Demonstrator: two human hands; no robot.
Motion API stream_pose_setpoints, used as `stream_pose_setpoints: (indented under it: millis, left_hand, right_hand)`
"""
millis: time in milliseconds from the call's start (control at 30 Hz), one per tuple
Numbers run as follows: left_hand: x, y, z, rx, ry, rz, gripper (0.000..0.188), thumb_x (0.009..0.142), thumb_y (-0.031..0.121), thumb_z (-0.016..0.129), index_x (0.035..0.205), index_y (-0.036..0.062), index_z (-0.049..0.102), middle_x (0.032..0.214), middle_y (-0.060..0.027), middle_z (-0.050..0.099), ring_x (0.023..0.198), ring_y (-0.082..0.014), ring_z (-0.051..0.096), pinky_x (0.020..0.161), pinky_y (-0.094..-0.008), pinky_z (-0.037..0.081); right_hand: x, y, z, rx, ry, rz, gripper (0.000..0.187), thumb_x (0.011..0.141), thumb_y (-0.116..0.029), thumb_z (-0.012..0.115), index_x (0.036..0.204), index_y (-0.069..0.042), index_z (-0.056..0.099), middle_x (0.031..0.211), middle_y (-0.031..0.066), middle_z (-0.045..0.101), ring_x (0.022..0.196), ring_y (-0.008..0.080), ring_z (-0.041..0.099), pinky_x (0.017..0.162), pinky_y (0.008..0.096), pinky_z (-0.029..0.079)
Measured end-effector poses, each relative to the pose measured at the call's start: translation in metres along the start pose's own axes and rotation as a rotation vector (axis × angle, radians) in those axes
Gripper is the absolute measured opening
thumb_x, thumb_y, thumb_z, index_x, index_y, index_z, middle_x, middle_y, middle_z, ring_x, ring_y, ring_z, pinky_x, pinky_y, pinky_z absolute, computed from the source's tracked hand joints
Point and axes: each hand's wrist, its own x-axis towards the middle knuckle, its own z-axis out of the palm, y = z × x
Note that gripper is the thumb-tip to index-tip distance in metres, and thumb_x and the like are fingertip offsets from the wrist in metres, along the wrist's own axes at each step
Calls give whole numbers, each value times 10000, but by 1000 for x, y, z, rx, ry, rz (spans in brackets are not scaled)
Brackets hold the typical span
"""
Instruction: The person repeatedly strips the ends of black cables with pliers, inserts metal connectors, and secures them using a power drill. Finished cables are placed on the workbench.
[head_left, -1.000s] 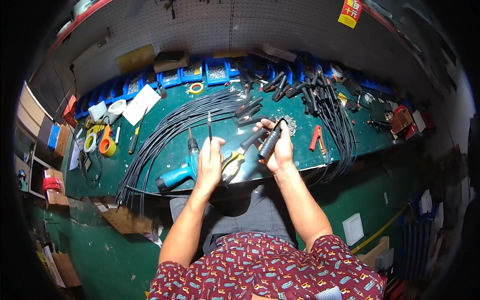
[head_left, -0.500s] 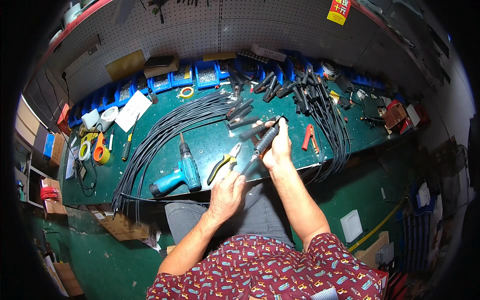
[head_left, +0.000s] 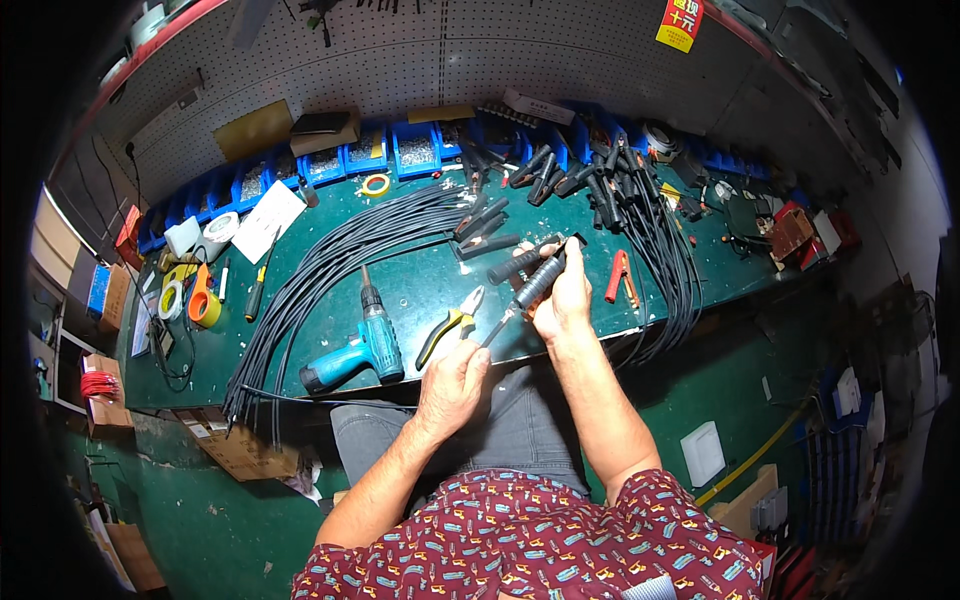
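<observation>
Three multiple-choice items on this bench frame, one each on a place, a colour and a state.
1. Where does the cordless drill lie?
A. on the pegboard
B. on the green bench, left of the yellow-handled pliers
C. on the person's lap

2. What colour are the storage bins along the back of the bench?
A. blue
B. white
C. orange

3. What is the right hand doing?
A. resting flat
B. gripping a black clamp handle
C. holding a tape roll

Answers: 1 B, the drill lies on the bench beside the pliers; 2 A, the bins are blue; 3 B, the fingers wrap the black clamp handle.
</observation>
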Motion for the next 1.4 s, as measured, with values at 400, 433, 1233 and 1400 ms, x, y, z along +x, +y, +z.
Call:
stream_pose_setpoints:
  millis: [400, 433, 1233, 1400]
  left_hand:
    - [22, 0, 7, -113, 133, 103, 379, 1067, 366, 550, 1080, -7, 618, 720, -57, 580, 624, -202, 581, 603, -331, 466]
    - [23, 0, 5, -175, 91, 36, 416, 1071, 398, 538, 1110, -9, 614, 740, -41, 583, 634, -178, 581, 606, -316, 463]
    - [18, -6, 7, -49, 160, 84, 203, 972, 161, 651, 942, -19, 564, 786, -188, 606, 700, -327, 608, 655, -403, 481]
    - [9, -25, -18, 107, -84, -71, 302, 927, 273, 641, 979, -22, 604, 866, -177, 625, 775, -313, 633, 740, -402, 512]
  right_hand:
    - [-23, 35, -7, -359, -236, -319, 473, 1121, -444, 378, 993, -55, 614, 1106, 127, 662, 997, 207, 645, 869, 393, 565]
    - [-29, 36, -8, -421, -241, -341, 490, 1111, -469, 399, 1026, -39, 618, 1104, 122, 653, 965, 194, 642, 839, 368, 562]
    - [-39, -16, -10, -867, -249, -369, 183, 859, -139, 823, 934, 14, 760, 925, 27, 686, 836, 104, 603, 788, 261, 492]
    - [-38, -28, -5, -784, -221, -292, 173, 862, -138, 829, 910, 15, 764, 1024, 64, 686, 901, 111, 609, 820, 257, 480]
